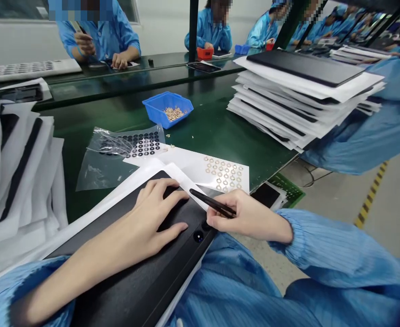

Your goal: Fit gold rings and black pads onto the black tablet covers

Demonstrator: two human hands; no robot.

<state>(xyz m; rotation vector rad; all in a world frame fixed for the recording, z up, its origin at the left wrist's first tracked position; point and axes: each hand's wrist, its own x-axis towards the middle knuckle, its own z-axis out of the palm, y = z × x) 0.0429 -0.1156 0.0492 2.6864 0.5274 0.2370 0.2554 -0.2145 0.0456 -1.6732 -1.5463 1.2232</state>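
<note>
My left hand (159, 210) lies flat on a black panel (132, 268), pressing it down and holding nothing. The panel rests across my lap and has two round holes (198, 236) near its edge. My right hand (246, 216) pinches black tweezers (213, 203), whose tips reach over the panel's far edge near a white paper sheet. A white backing sheet of small gold rings (223, 175) lies just beyond the tweezers. Further on are black rings on a sheet (143, 144) in a clear plastic bag.
A blue plastic bin (162, 106) holds loose gold rings on the green workbench (207, 122). Stacks of black panels interleaved with white paper stand at right (305, 95) and left (19, 172). Co-workers in blue smocks sit across the bench.
</note>
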